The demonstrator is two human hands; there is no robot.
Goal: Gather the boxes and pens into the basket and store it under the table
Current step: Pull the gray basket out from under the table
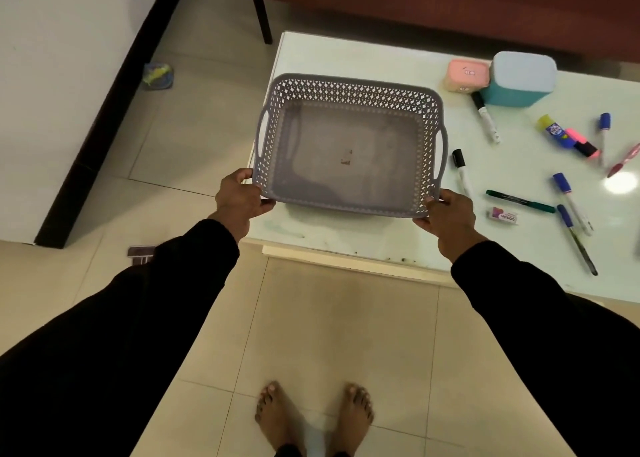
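Both hands grip the empty grey basket (349, 145) by its near corners: left hand (239, 200) curled round the near-left corner, right hand (446, 214) round the near-right. Basket sits over the table (311, 54), left end; can't tell if it's touching down or just above.

Right of the basket: pink box (467, 75) touching the blue box (519, 79), then pens scattered — black-capped marker (485, 117), another (462, 174) just beside the basket, green pen (519, 201), blue-capped ones (571, 203), pink highlighter (583, 143), glue stick (554, 129).

Step, likely: set basket flat on the table, well in from the edge, near the pens so loading is short reaches. Keep it level.

Writing: small eraser (504, 216) reads roughly "camlin". Other labels too blurred.
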